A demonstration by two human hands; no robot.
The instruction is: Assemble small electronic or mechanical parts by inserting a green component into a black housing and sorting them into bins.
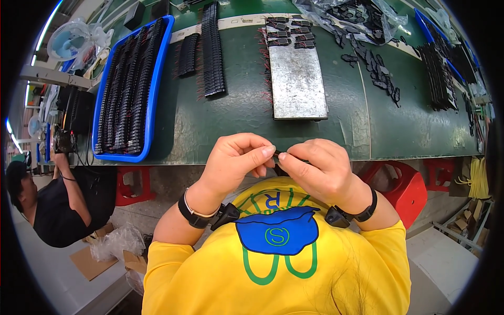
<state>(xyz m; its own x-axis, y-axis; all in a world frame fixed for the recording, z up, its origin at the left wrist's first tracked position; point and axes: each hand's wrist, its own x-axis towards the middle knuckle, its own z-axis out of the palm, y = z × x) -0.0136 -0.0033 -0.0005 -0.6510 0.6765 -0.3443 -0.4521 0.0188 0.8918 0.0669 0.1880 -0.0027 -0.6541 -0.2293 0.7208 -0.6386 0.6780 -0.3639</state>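
Note:
Just off the near edge of the table, my two hands meet in front of my chest. Between their fingertips is a small black part [276, 154], mostly hidden by the fingers. My left hand [236, 157] pinches it between thumb and forefinger. From the other side, my right hand [321, 167] closes on it with thumb and fingers too. Beyond them lies a bare silver metal plate [297, 79]. Small black pieces [289, 32] sit in rows at its far end, and red wires stick out along its left edge.
A blue tray [148, 121] of black parts in rows stands at the left. Strips of black parts [212, 58] lie beside it on the green table [241, 113]. Loose black pieces [375, 68] and a plastic bag [388, 23] are at the right. A co-worker [63, 205] sits far left.

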